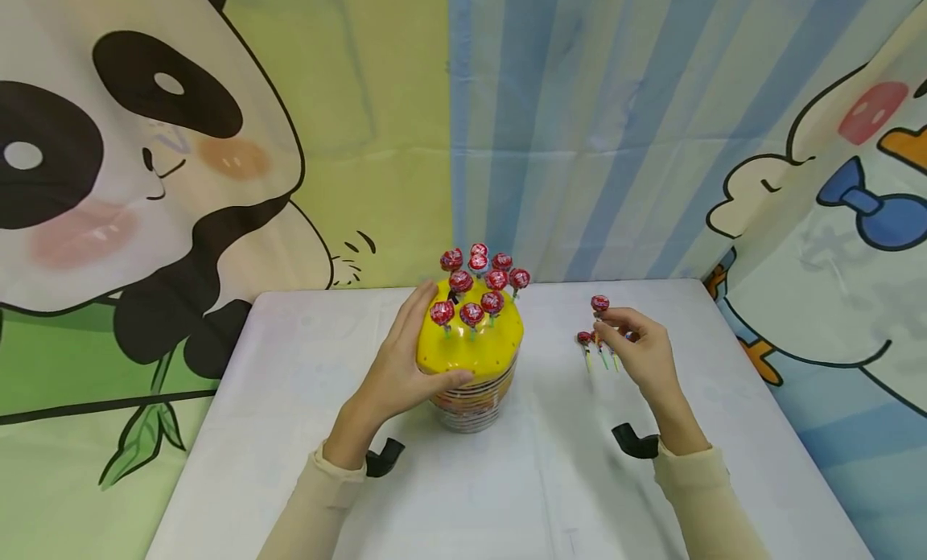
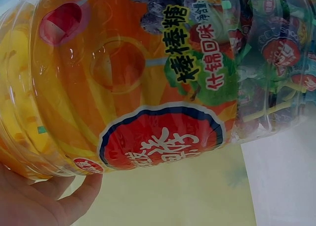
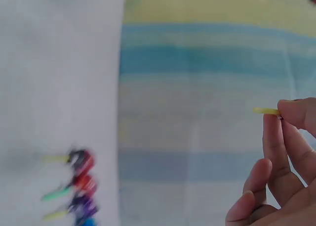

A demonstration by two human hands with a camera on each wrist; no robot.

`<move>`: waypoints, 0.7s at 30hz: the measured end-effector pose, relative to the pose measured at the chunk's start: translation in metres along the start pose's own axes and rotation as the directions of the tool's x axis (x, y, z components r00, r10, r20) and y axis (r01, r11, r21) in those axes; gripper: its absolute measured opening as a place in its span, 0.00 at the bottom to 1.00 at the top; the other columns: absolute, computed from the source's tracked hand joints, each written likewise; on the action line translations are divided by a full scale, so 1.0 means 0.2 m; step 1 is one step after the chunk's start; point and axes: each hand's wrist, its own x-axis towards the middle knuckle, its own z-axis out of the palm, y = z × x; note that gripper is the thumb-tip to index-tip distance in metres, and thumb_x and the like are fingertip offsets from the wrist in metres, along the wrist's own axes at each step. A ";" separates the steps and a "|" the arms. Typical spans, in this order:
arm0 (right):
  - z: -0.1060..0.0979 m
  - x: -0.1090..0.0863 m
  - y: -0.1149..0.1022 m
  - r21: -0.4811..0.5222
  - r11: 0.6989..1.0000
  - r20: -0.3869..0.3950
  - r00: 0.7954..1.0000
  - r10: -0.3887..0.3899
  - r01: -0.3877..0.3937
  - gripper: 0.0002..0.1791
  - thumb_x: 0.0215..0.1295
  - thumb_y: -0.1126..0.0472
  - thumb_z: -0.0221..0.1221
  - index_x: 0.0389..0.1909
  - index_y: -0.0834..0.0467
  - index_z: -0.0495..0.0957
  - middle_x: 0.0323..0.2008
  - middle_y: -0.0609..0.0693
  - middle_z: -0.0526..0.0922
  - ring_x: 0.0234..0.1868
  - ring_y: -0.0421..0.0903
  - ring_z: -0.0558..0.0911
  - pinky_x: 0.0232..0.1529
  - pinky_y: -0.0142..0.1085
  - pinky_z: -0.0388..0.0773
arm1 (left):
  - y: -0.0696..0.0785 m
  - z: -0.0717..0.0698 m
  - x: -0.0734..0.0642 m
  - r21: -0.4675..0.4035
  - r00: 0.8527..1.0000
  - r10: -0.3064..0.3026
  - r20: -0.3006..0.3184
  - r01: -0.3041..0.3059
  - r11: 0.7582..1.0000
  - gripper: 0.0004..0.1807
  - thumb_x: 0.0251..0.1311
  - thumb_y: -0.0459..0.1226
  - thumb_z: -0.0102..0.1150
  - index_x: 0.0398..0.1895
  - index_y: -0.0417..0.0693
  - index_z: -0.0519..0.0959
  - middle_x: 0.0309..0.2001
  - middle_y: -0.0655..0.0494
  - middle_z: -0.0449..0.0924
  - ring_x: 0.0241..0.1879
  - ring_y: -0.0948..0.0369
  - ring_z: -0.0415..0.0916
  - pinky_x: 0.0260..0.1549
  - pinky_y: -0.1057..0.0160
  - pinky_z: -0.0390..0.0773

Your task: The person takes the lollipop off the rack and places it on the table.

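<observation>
A clear plastic jar (image 1: 469,419) with a yellow lid (image 1: 463,352) stands upright on the table. Several red-wrapped lollipops (image 1: 471,314) stick up out of the lid. My left hand (image 1: 397,375) grips the lid from its left side, thumb across the front and fingers round the back. In the left wrist view the jar's orange label (image 2: 163,137) shows, with wrapped lollipops (image 2: 279,53) inside the jar. To the right of the jar, my right hand (image 1: 643,351) pinches a red lollipop (image 1: 599,302) by its yellow stick (image 3: 265,110), raised above the table.
Several loose lollipops (image 1: 584,338) lie in a row on the white table (image 1: 290,367), below and beside my right hand. Behind the table hangs a printed cloth (image 1: 579,125), with a panda at the left and a white duck at the right.
</observation>
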 end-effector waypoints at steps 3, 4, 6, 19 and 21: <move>-0.06 0.02 0.15 -0.050 0.993 0.013 0.994 0.107 -0.106 0.15 0.68 0.59 0.65 0.48 0.65 0.83 0.41 0.48 0.84 0.38 0.42 0.75 0.27 0.31 0.70 | 0.00 0.00 0.00 -0.003 1.000 -0.004 0.004 0.004 1.000 0.64 0.45 0.60 0.76 0.81 0.68 0.44 0.80 0.61 0.42 0.76 0.59 0.46 0.66 0.40 0.61; -0.07 0.02 0.19 -0.066 0.987 0.019 0.989 0.148 -0.147 0.17 0.69 0.57 0.64 0.49 0.65 0.83 0.42 0.50 0.84 0.40 0.42 0.75 0.30 0.31 0.72 | 0.00 0.00 0.00 -0.002 1.000 -0.004 0.005 0.004 1.000 0.64 0.45 0.60 0.76 0.81 0.68 0.44 0.80 0.62 0.42 0.76 0.59 0.46 0.66 0.40 0.61; -0.11 0.04 0.26 -0.108 0.968 0.029 0.973 0.229 -0.225 0.20 0.70 0.53 0.63 0.52 0.65 0.82 0.45 0.54 0.83 0.43 0.43 0.76 0.36 0.32 0.74 | -0.01 0.00 0.00 0.000 1.000 -0.001 0.004 0.001 1.000 0.64 0.45 0.60 0.76 0.81 0.66 0.45 0.80 0.62 0.42 0.76 0.59 0.47 0.66 0.40 0.61; -0.27 0.09 0.60 -0.353 0.828 0.050 0.875 0.482 -0.436 0.23 0.72 0.53 0.58 0.55 0.68 0.79 0.54 0.67 0.79 0.50 0.58 0.76 0.41 0.43 0.75 | 0.00 0.00 0.00 -0.006 1.000 -0.023 0.005 0.023 1.000 0.63 0.45 0.60 0.76 0.80 0.71 0.44 0.79 0.67 0.41 0.75 0.59 0.48 0.65 0.41 0.63; -0.28 0.09 0.63 -0.355 0.805 0.062 0.847 0.528 -0.476 0.22 0.72 0.54 0.58 0.55 0.68 0.78 0.56 0.67 0.77 0.51 0.60 0.74 0.44 0.47 0.74 | 0.00 0.00 0.00 -0.004 1.000 -0.024 0.003 0.024 1.000 0.63 0.45 0.60 0.76 0.80 0.71 0.44 0.79 0.68 0.41 0.75 0.59 0.49 0.65 0.41 0.63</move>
